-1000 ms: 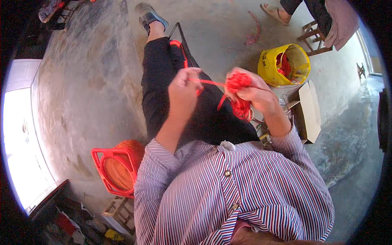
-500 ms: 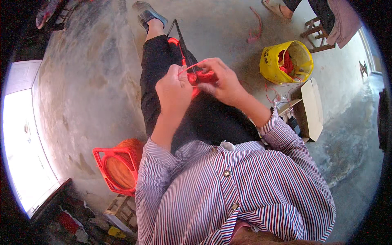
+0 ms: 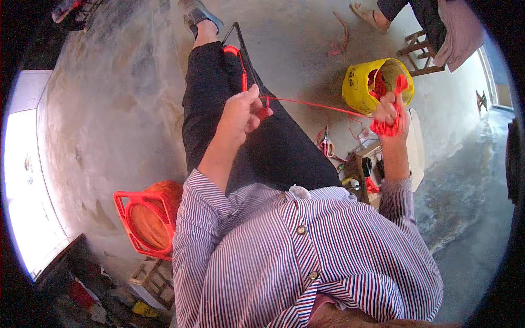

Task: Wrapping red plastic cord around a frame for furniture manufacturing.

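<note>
My left hand (image 3: 240, 115) is closed above my lap, around the lower end of a thin black frame (image 3: 240, 44) that has a red tube-like curved piece (image 3: 233, 50) along one side. Some red material shows under its fingertips. From there a red cord (image 3: 322, 106) runs taut to the right. My right hand (image 3: 389, 112), raised out to the right and slightly blurred, grips a bundle of red cord (image 3: 387, 129), part of which sticks up past the fingers. Exactly how the cord joins the frame is hidden by my left fingers.
Behind my right hand stands a yellow bucket (image 3: 355, 90) with red cord inside. Scissors (image 3: 327, 146) and an open cardboard box (image 3: 367, 158) lie nearer. An orange-red spool (image 3: 145, 221) stands at left. Another person's foot (image 3: 372, 16) and a wooden stool (image 3: 424, 54) are at the far right.
My right hand has swung away to the right with the cord bundle, drawing the cord out straight. Before, both hands were together at the frame. Scissors and the box's contents have come into view.
</note>
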A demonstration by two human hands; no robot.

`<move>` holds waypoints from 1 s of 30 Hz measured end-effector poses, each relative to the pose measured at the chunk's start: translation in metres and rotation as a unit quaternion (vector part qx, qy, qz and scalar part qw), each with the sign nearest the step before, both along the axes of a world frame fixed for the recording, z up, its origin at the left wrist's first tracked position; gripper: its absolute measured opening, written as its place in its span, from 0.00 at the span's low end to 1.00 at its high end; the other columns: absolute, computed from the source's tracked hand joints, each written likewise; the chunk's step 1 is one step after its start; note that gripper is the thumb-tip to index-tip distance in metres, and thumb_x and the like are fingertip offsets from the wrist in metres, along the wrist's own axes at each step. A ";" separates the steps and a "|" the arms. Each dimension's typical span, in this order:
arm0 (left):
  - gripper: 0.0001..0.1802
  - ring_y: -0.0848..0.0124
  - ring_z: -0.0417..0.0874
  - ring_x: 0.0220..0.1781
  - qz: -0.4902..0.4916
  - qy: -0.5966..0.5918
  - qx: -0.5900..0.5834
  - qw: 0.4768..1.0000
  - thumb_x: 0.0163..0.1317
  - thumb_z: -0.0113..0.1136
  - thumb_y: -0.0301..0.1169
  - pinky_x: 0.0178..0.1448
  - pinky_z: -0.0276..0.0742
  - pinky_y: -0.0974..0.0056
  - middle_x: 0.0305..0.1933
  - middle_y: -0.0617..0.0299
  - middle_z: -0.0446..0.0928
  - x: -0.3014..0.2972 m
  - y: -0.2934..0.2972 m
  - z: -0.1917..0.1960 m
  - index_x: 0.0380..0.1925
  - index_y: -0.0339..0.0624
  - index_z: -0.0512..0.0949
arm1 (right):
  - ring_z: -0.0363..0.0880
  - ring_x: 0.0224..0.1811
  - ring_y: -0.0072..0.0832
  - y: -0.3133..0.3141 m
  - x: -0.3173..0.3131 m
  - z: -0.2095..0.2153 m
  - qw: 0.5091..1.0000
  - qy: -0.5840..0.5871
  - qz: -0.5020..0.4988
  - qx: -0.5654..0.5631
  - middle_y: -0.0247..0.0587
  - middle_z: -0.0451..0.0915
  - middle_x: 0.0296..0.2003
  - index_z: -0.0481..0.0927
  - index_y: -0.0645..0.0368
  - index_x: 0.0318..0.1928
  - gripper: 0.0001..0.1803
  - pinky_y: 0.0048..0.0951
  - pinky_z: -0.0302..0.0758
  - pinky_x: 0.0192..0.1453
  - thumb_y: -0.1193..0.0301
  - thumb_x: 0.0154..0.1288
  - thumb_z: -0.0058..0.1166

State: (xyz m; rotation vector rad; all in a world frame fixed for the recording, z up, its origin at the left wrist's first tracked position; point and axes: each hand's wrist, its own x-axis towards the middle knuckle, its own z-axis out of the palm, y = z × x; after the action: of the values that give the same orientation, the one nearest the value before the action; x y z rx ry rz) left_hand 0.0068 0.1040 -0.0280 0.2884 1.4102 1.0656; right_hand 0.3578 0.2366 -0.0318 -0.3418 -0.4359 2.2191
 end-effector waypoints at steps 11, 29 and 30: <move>0.16 0.73 0.76 0.21 0.026 0.170 0.048 0.984 0.65 0.56 0.43 0.23 0.67 0.71 0.30 0.60 0.78 0.001 -0.011 0.013 0.27 0.41 0.73 | 0.70 0.21 0.19 -0.088 -0.018 -0.037 0.875 -0.452 0.047 -0.168 0.29 0.73 0.24 0.74 0.54 0.36 0.15 0.22 0.67 0.23 0.55 0.69 0.48; 0.13 0.61 0.77 0.41 -0.085 0.682 0.291 0.666 0.47 0.59 0.22 0.45 0.74 0.61 0.36 0.59 0.73 -0.036 -0.010 0.020 0.36 0.43 0.80 | 0.77 0.38 0.33 -0.024 -0.183 -0.002 0.814 -0.448 0.181 0.322 0.36 0.77 0.29 0.78 0.58 0.51 0.25 0.31 0.74 0.45 0.56 0.58 0.61; 0.12 0.58 0.76 0.40 -0.191 0.753 0.232 0.585 0.47 0.58 0.23 0.44 0.74 0.59 0.36 0.58 0.72 -0.043 -0.011 0.003 0.35 0.44 0.80 | 0.77 0.38 0.33 -0.024 -0.192 -0.012 0.813 -0.448 0.182 0.324 0.36 0.77 0.29 0.78 0.58 0.51 0.25 0.31 0.74 0.45 0.56 0.58 0.61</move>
State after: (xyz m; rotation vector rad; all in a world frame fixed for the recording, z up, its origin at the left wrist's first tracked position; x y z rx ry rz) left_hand -0.0365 0.0927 -0.0245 2.2080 2.2482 0.6457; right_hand 0.1661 0.2126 -0.0437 -0.9811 -1.8387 1.9522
